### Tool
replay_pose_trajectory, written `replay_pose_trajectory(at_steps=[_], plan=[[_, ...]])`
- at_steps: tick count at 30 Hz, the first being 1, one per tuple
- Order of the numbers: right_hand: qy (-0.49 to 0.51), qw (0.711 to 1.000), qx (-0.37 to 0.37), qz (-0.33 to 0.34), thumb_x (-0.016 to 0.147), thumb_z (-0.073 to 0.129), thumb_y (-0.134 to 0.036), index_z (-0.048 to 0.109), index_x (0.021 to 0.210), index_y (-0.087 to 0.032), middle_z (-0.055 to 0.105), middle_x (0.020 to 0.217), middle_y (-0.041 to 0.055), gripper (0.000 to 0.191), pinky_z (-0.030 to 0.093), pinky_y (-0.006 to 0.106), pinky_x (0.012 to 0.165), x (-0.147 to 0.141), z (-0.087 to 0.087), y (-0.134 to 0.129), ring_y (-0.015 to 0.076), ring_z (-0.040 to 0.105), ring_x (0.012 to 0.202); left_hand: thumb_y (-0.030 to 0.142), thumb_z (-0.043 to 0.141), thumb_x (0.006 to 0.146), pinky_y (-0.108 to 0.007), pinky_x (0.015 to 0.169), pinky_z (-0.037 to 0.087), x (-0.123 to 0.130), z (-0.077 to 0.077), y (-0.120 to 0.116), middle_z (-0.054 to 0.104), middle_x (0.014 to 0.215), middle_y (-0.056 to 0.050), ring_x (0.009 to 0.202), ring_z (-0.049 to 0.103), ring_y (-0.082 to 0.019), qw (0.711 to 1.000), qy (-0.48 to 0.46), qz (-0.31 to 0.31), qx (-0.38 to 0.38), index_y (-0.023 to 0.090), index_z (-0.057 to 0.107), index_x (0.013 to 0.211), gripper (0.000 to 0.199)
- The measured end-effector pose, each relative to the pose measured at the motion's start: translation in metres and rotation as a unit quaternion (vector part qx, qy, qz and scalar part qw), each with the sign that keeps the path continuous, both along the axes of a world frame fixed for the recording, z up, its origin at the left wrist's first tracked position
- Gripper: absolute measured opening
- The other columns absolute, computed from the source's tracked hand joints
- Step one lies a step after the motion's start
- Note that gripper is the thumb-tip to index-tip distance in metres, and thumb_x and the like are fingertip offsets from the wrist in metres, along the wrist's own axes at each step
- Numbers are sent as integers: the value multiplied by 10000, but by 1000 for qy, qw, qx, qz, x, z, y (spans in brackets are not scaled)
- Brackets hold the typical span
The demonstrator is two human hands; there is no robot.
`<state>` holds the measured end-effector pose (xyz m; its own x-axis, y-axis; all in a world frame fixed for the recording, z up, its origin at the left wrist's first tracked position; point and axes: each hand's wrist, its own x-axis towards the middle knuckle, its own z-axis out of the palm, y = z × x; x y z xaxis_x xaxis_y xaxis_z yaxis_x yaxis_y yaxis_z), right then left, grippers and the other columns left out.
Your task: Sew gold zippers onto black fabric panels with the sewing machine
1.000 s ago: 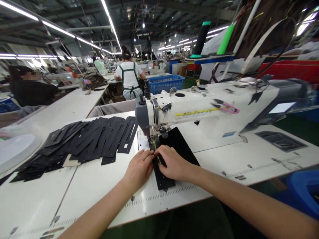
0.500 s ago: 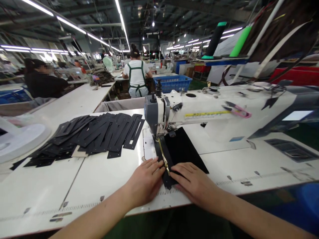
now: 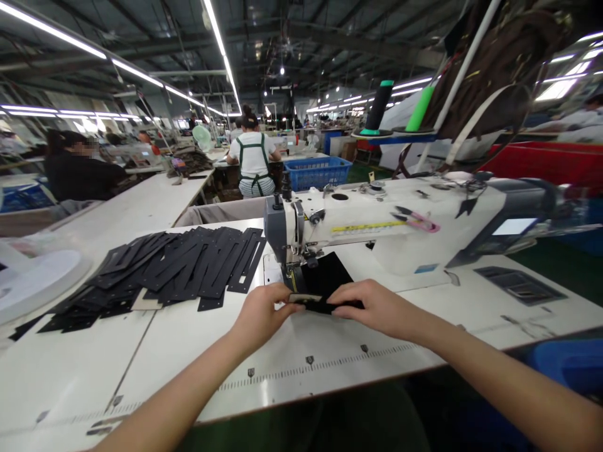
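A black fabric panel (image 3: 330, 270) lies under the needle area of a white sewing machine (image 3: 362, 210). Its near edge is raised off the table and bent up, showing a pale strip on the underside. My left hand (image 3: 264, 312) pinches the left part of this raised edge between thumb and fingers. On the right part of the same edge, my right hand (image 3: 374, 304) has its thumb below and fingers above. A bit of gold zipper (image 3: 293, 276) shows near the presser foot; the rest is hidden by the folded-up edge.
Left of the machine lies a pile of black slotted strips (image 3: 188, 263). A white round base (image 3: 42, 282) stands farther left. Pink-handled snips (image 3: 419, 220) rest on the machine arm. Thread cones (image 3: 419, 110) stand behind. A blue basket (image 3: 318, 172) and a co-worker (image 3: 254, 157) are beyond.
Both hands were lying on the flat panel beside the zipper; now they grip its near edge and have lifted it, folding it up toward the machine. The view has shifted slightly.
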<state>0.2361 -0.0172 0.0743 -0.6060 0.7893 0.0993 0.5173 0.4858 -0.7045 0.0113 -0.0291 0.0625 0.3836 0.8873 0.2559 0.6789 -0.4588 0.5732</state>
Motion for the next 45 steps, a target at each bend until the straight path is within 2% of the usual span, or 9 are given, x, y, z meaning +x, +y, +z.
replay_pose_trajectory(at_steps=[8,11,16,23,28,35,38,40,45], plan=[[0,999,-46,16,811,527,-234,692,830,-167,681,869,38,179,468,273,730,3,0,9,168,618,792,148,644,725,-203,556,418,-4,3,2,618,671,9,645,585,-139,1000,-19,-19,16,178,652,678,56],[-62,995,71,14,813,509,-166,673,818,-150,667,809,46,165,443,281,702,3,1,5,163,591,752,136,642,722,-209,590,435,-5,3,2,639,706,6,673,599,-141,999,-18,-20,28,193,668,718,64],[-146,939,310,26,841,441,-111,631,747,-148,624,715,59,216,390,338,686,10,2,-6,185,529,708,115,592,751,-237,634,461,-3,-7,-4,664,772,-5,697,612,-144,990,-8,-50,132,207,661,832,140],[-85,933,350,25,793,548,-254,570,1047,-84,592,1035,131,307,420,403,824,-25,-38,-36,249,510,925,65,443,748,-305,575,488,-1,-51,-22,669,791,-53,650,613,-176,954,85,-57,281,174,617,868,237],[-30,932,360,-18,815,428,-85,574,1023,-56,594,978,145,256,458,373,770,-47,-82,-50,236,509,899,89,451,767,-355,753,517,-6,-51,-36,630,1006,-125,901,602,-221,961,119,-118,221,125,572,1007,272],[-75,952,297,25,860,413,-206,599,796,-118,562,788,96,216,448,371,673,-47,-59,-29,210,484,747,115,447,815,-341,697,501,-4,-44,-29,583,820,-64,784,560,-186,991,68,-73,90,167,548,762,125],[-98,938,330,30,850,406,-171,575,983,-92,552,1016,142,229,426,418,777,-52,-58,-11,256,467,931,110,535,761,-368,715,496,0,-50,-25,560,845,-63,802,542,-201,993,89,-35,71,164,516,774,59],[-100,936,334,38,841,425,-169,555,1031,-89,519,1119,147,243,397,442,846,-54,-63,-5,276,425,1038,131,584,735,-402,784,483,-1,-50,-24,567,934,-87,888,542,-227,991,114,-12,71,157,523,847,129],[-68,936,345,-9,840,439,-180,577,780,-84,553,845,127,178,448,407,753,-50,-76,-11,239,486,838,260,573,764,-515,1016,293,-6,-42,-17,404,1341,-142,1244,351,-295,970,220,-56,92,164,423,1239,508]])
